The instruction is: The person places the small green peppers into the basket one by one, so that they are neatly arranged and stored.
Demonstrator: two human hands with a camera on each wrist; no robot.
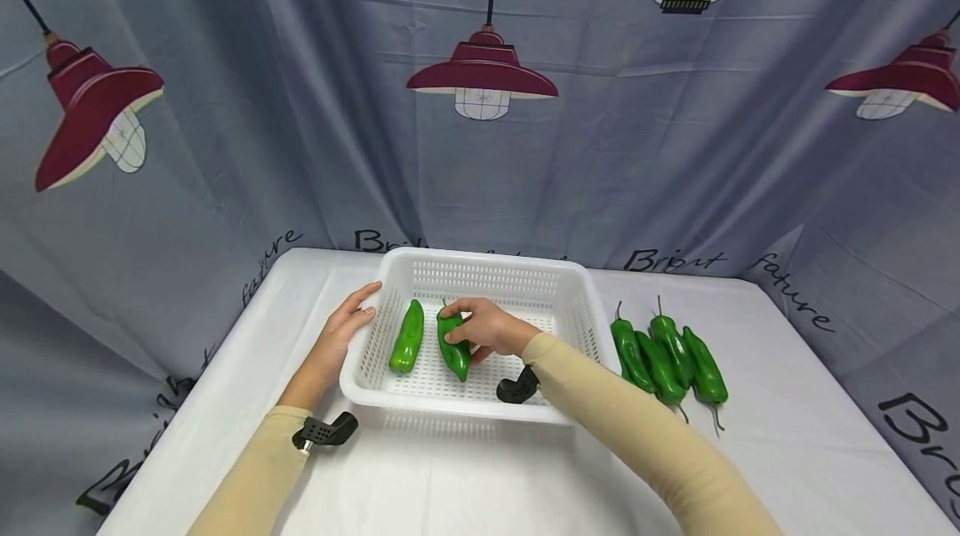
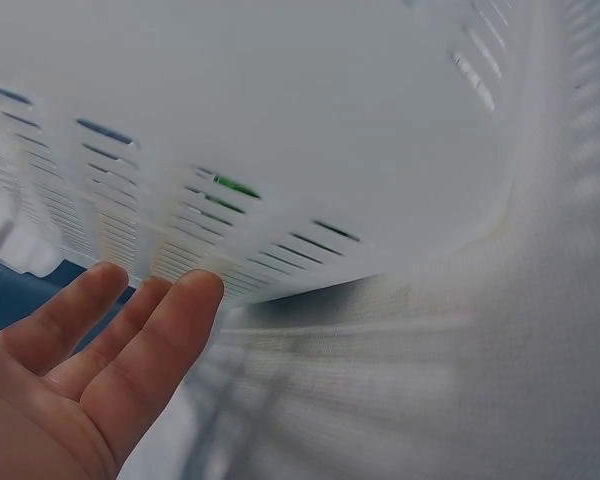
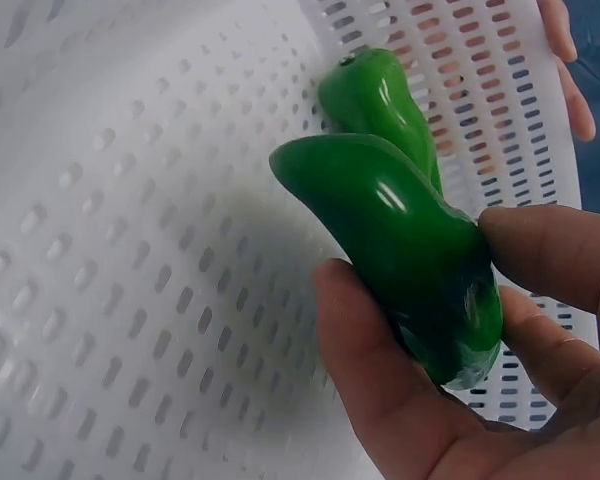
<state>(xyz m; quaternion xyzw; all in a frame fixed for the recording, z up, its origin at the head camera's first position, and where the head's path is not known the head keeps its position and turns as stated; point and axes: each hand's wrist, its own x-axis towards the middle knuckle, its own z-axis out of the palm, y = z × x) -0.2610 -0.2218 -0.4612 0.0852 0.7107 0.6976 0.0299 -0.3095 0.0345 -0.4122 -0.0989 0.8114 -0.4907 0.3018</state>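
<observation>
I see a pair of long, plain beige fabric sleeves [image 1: 633,419], a curved black attachment [image 1: 328,431] at each cuff [image 1: 291,417], the left one bearing small holes and a silvery fitting [image 1: 306,447].

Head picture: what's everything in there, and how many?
Fabric curtain: one, blue-grey, behind.
Printed lamps: five, maroon or pale, curtain.
Lettering: several words, black, curtain.
Cloth-covered table: one, white, in front.
Rectangular slotted plastic basket: one, white, on table.
Long glossy peppers: six, green, two in basket, four to its right.
Wrist devices: two, black, at wrists.
Fabric sleeves: two, beige, on arms.
Left hand: one, beside basket.
Right hand: one, over basket, fingers holding pepper.
</observation>
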